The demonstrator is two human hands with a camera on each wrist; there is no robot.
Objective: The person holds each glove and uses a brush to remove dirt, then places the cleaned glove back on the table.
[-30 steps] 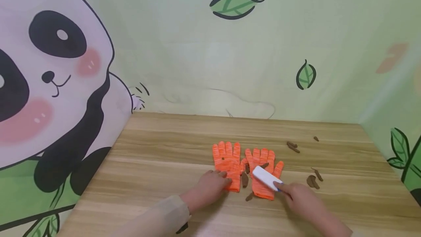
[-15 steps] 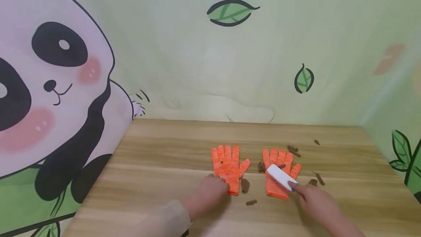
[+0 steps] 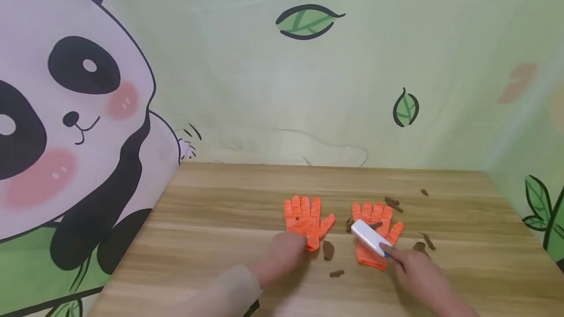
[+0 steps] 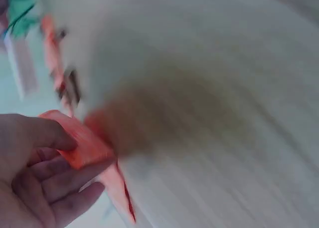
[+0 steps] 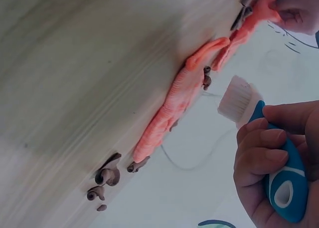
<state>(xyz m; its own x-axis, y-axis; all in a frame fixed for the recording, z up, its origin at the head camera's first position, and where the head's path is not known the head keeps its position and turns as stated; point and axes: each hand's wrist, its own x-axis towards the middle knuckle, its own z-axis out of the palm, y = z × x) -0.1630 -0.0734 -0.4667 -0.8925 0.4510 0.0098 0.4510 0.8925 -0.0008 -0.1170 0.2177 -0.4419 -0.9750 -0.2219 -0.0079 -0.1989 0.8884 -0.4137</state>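
Two orange knit gloves lie on the wooden table in the head view. My left hand point(image 3: 284, 257) pinches the cuff of the left glove point(image 3: 304, 219) between thumb and fingers; in the left wrist view that cuff point(image 4: 84, 143) is bent up off the table. My right hand point(image 3: 420, 273) grips a brush point(image 3: 369, 236) with a white head, held over the right glove point(image 3: 374, 209). From the right wrist, its blue handle point(image 5: 294, 188) and pale bristles point(image 5: 235, 99) show, with the bristles apart from the glove. A brown piece point(image 3: 376, 225) sits on the right glove.
Brown curled pieces are scattered about: a flat one point(image 3: 328, 250) and a small roll point(image 3: 337, 273) between the gloves, and several at right, such as a curl point(image 3: 393, 203). A panda-printed wall covering point(image 3: 246, 87) rises behind the table point(image 3: 229, 209).
The right glove has shifted right, away from the left one, and the brush moved right above it. My left hand, earlier resting at the left glove's cuff, now pinches and raises it.
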